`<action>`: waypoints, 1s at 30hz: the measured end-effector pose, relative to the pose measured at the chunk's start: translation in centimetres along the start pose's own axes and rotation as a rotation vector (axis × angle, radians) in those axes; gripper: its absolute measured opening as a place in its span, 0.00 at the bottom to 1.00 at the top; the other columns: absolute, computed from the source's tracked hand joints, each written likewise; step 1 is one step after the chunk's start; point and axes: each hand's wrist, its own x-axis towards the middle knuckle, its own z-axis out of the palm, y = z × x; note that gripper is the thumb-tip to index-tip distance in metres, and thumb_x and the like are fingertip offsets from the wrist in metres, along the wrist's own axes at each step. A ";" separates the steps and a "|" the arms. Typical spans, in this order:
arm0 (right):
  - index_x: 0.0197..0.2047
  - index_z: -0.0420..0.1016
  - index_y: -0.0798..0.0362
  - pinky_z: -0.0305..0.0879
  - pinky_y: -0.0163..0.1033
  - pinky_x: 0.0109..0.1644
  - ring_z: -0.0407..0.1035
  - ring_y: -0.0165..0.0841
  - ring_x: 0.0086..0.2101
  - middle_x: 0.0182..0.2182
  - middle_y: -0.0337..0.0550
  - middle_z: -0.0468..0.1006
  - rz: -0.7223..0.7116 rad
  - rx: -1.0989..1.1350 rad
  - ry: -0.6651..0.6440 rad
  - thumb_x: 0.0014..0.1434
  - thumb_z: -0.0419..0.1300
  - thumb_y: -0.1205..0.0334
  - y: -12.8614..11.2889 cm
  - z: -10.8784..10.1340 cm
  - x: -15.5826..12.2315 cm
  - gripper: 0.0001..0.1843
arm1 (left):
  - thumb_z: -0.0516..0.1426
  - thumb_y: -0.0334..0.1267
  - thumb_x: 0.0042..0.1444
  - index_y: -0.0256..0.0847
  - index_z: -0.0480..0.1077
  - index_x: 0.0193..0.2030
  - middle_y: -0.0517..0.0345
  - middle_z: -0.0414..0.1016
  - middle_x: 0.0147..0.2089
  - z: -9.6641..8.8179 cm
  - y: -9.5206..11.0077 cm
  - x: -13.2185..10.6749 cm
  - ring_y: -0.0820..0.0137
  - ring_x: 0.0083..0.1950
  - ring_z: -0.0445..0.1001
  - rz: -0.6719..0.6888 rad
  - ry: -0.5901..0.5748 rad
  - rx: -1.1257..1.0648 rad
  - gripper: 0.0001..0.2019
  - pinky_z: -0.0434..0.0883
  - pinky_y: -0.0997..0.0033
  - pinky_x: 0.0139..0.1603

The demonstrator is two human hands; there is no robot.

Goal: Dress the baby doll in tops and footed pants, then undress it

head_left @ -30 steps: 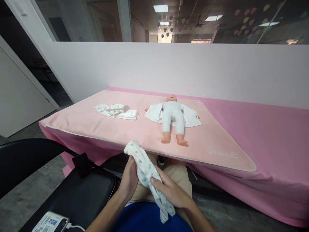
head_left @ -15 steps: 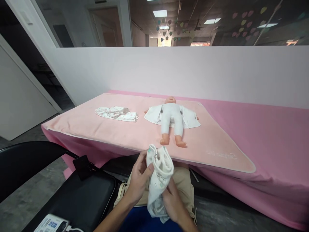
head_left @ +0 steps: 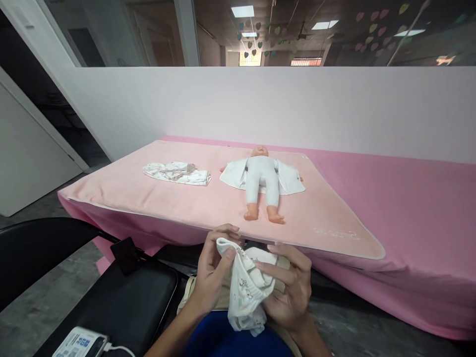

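Both hands hold a small white printed garment above the lap, just in front of the near edge of the desk and not touching it. The left hand curls around the garment's upper left edge, thumb and fingers pinching the hem. The right hand grips the right side, its fingers stretched out across the fabric and its thumb hidden under the cloth. The lower part of the garment hangs bunched between the wrists. Half a second ago the garment stood upright as a tall roll, the left hand near its top and the right hand low beneath it; now it sits lower and is pulled wider between the hands, and the right hand has come up level with the left. A second ago it lay long and slanted across the lap with the right hand resting on top. On the desk a pale pink mat carries a doll lying on its back on an opened white jacket, feet toward the person, and a folded printed cloth to its left, well apart from it; all of these lie where they lay before. A black chair stands at the person's left, with a phone on its near corner
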 end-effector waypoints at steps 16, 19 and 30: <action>0.60 0.78 0.45 0.69 0.41 0.37 0.70 0.35 0.36 0.37 0.42 0.75 0.001 0.212 -0.413 0.62 0.59 0.79 1.4 -4.9 3.8 0.28 | 0.61 0.36 0.70 0.46 0.80 0.52 0.52 0.82 0.50 -2.0 2.2 1.8 0.62 0.52 0.79 0.182 -0.132 0.282 0.08 0.73 0.65 0.56; 0.55 0.79 0.48 0.65 0.41 0.36 0.67 0.35 0.35 0.34 0.40 0.71 -0.036 0.143 -0.471 0.61 0.59 0.78 2.2 -5.9 4.2 0.23 | 0.58 0.35 0.72 0.45 0.81 0.52 0.52 0.82 0.48 -1.9 2.6 2.7 0.63 0.50 0.79 0.203 -0.235 0.320 0.09 0.73 0.66 0.54; 0.52 0.83 0.47 0.70 0.45 0.41 0.68 0.39 0.40 0.39 0.46 0.72 -0.003 0.123 -0.453 0.57 0.61 0.75 3.3 -6.2 3.7 0.22 | 0.60 0.38 0.72 0.42 0.76 0.53 0.53 0.82 0.50 -0.9 2.3 3.0 0.66 0.52 0.80 0.076 -0.398 0.416 0.07 0.73 0.68 0.55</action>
